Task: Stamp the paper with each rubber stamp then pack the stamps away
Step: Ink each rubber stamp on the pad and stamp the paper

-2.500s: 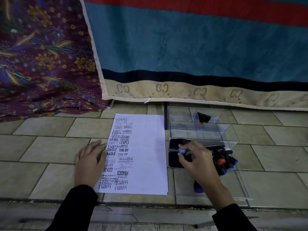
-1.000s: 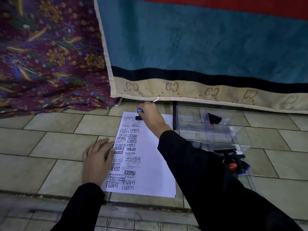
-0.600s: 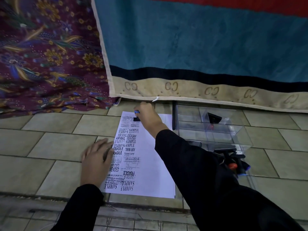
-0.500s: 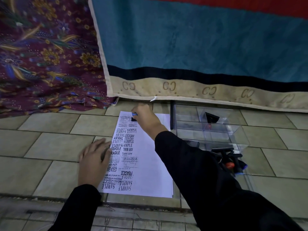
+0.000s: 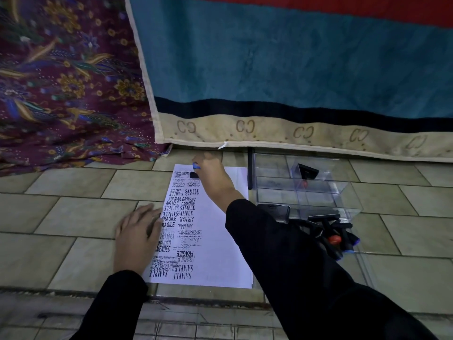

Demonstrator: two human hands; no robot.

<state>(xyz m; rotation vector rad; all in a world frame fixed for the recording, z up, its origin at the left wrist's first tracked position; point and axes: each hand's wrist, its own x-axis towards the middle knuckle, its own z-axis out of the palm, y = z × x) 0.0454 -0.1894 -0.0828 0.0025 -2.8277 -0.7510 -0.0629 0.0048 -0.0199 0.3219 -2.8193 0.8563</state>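
The left hand (image 5: pixel 137 239) is laid flat, fingers straight, on the near left edge of the paper (image 5: pixel 215 256), which is held down on the tiled floor. The left half of the sheet is already filled with black prints; the right half is bare. To the right, loose stamps (image 5: pixel 340 238) are heaped beside a clear box (image 5: pixel 306 192), in which one dark stamp appears to lie already. At the far end of the sheet, a blue-topped stamp (image 5: pixel 194 173) is pinched in the curled fingers of the right hand (image 5: pixel 210 173) and pressed onto the paper. The stamping step is judged to be in hand. A straight lift is called for next, so that the print is not smeared.
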